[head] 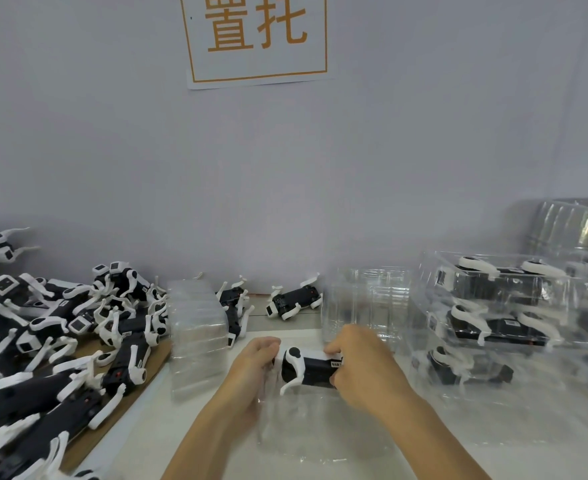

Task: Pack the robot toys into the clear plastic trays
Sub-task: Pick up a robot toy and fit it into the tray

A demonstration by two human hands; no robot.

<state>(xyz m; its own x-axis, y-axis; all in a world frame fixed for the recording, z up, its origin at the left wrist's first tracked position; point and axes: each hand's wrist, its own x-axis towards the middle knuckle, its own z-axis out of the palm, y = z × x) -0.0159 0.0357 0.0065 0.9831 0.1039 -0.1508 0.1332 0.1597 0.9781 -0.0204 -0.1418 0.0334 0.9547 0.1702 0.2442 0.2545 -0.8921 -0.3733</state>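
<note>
Near centre: left hand (254, 368) and right hand (358, 367) both gripped one black-and-white robot toy (308, 370), fingers curled round its ends, over a clear plastic tray (306, 427) on the table. Left: heap of loose toys (53, 341) on cardboard. Right: filled trays (514, 320), stacked. Farther back, an empty tray stack (197, 327) and two stray toys (294, 301) near the wall.

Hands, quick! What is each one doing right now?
Left hand: grips the robot toy at its left end.
Right hand: pinches the same toy's right end.
</note>
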